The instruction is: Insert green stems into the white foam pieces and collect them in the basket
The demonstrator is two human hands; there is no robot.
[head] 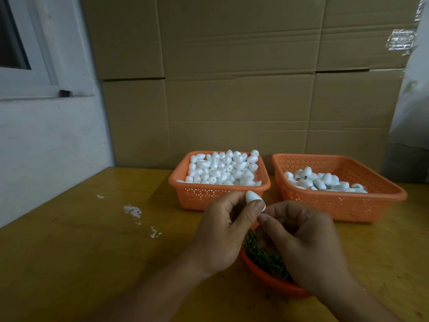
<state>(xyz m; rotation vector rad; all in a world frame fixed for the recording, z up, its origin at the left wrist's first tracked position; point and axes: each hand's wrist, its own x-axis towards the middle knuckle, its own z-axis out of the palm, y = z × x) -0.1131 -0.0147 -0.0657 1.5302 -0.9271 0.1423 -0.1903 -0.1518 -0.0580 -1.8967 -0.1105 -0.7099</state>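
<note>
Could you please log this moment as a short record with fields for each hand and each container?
left hand: pinches one foam piece
right hand: fingertips pinched beside the piece; stem not visible
left basket: heaped with plain foam pieces
right basket: partly filled with foam pieces
bowl: holds green stems

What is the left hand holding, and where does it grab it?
The left hand pinches one white foam piece by its lower end, thumb in front, pointed tip up.

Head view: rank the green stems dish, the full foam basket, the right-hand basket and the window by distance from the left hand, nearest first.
From the left hand:
1. Green stems dish, just beneath the hands.
2. Full foam basket, directly behind.
3. Right-hand basket, behind and right.
4. Window, far upper left.
</note>
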